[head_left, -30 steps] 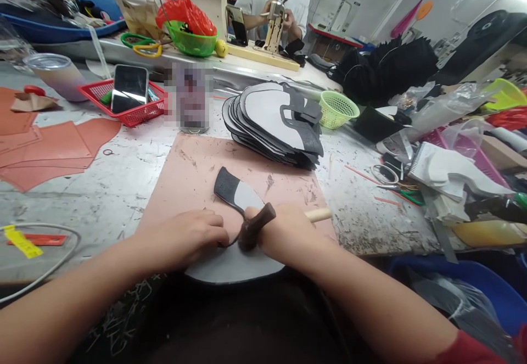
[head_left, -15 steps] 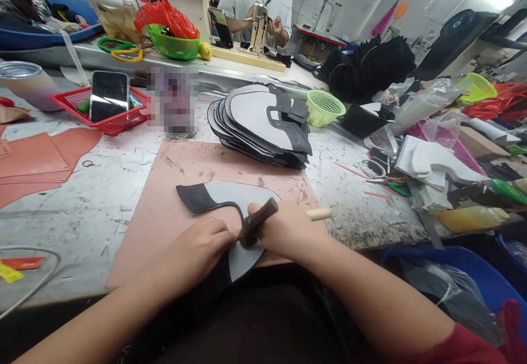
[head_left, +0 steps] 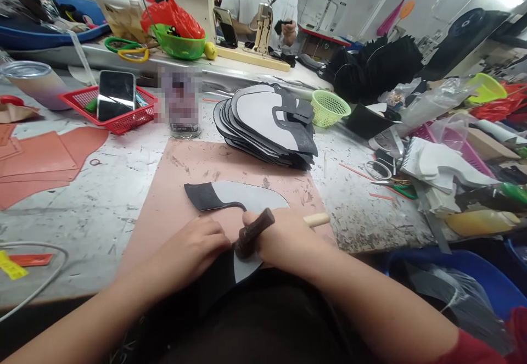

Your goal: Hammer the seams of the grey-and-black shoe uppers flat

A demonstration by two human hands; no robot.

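My right hand (head_left: pixel 284 238) is wrapped around a hammer (head_left: pixel 257 229) with a dark brown head and a pale wooden handle. The hammer head rests low over a curved grey-and-black shoe upper piece (head_left: pixel 251 195), which lies on a pink mat (head_left: pixel 152 210). Close to the hammer head, my left hand (head_left: pixel 201 246) has its fingers curled and pressed on the piece's inner edge. Part of the piece is hidden under both hands, and its near end reaches the table edge. Beyond the mat's middle sits a stack of similar grey-and-black pieces (head_left: pixel 267 125).
A light green basket (head_left: pixel 329 108) stands right of the stack. On the left are a red basket (head_left: pixel 119 125) with a phone, a tumbler (head_left: pixel 35 87) and orange-pink sheets (head_left: pixel 45 158). Scissors (head_left: pixel 405 189) lie at right. Across the bench a person (head_left: pixel 234 1) works at a machine.
The hammer head and both hands have shifted slightly nearer to me along the piece's edge. The whole view has drifted a little, and the person opposite now holds something dark.
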